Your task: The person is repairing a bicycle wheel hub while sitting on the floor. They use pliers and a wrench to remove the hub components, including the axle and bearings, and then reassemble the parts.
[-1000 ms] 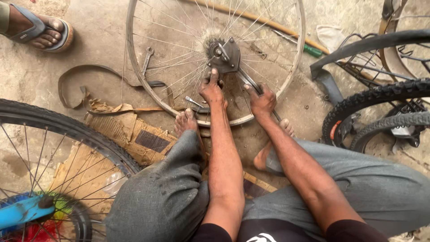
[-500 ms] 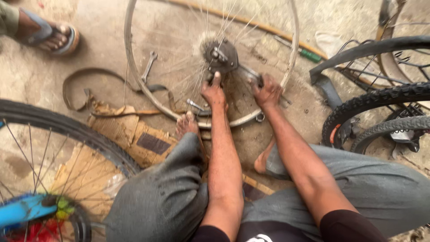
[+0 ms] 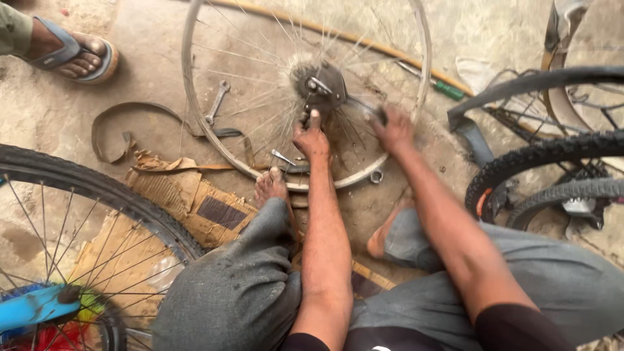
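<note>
Though blurred by motion, plainly higher and further right than a second ago: right hand (image 3: 393,130), fingers curled shut round the end of a dark tool handle (image 3: 361,105) that runs out from the hub (image 3: 325,84). Handle end swung with it, away from the near rim and toward the right of the frame. Reads as a turn being put on the hub fitting, work at the axle under way rather than finished.

Left hand (image 3: 311,138) unmoved just below the hub, thumb up, fingers bunched narrow against the metal. Cannot tell whether gripping a part or only bracing.

Bare spoked wheel (image 3: 188,97) lying flat at upper centre of the frame, no tyre on it, own bare foot (image 3: 270,185) touching its near edge.

Rough, stained concrete floor (image 3: 149,39), dusty. Loose spanner (image 3: 216,102) inside the wheel at left, a smaller one (image 3: 284,158) near the left hand. Green-handled screwdriver (image 3: 448,90) beyond the rim, upper right. Torn cardboard (image 3: 195,201) underfoot, a curled rubber strip (image 3: 110,130) at left. Tyred wheel (image 3: 97,188) across the lower left, knobbly tyres (image 3: 539,162) at right. Another person's sandalled foot (image 3: 71,55) in the upper left corner.
</note>
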